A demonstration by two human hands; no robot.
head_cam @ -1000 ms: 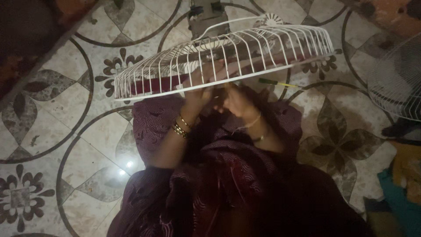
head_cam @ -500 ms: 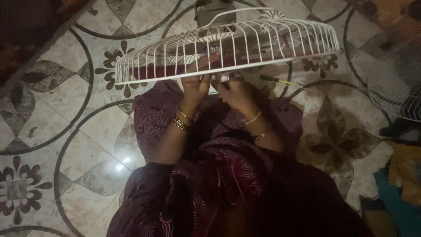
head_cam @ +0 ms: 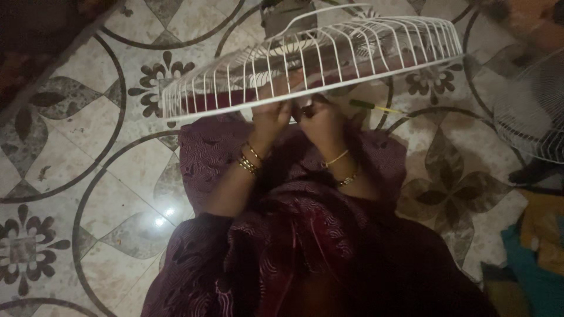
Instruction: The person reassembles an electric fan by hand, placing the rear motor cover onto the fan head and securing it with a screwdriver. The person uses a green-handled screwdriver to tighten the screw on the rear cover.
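From left to right: we pinch the near rim of the white fan guard [head_cam: 311, 58], tilted above our lap, with the left hand [head_cam: 271, 117] and right hand [head_cam: 320, 120] closed side by side, best gripped evenly, a screwdriver [head_cam: 373, 108] lying on the floor [head_cam: 88, 117] beyond.

The floor [head_cam: 88, 135] is pale tile patterned with dark circles and leaf motifs, dimly lit, a small light glint left of centre. Right of it stand another white fan grille [head_cam: 531, 111] and crumpled coloured cloth [head_cam: 531, 258].
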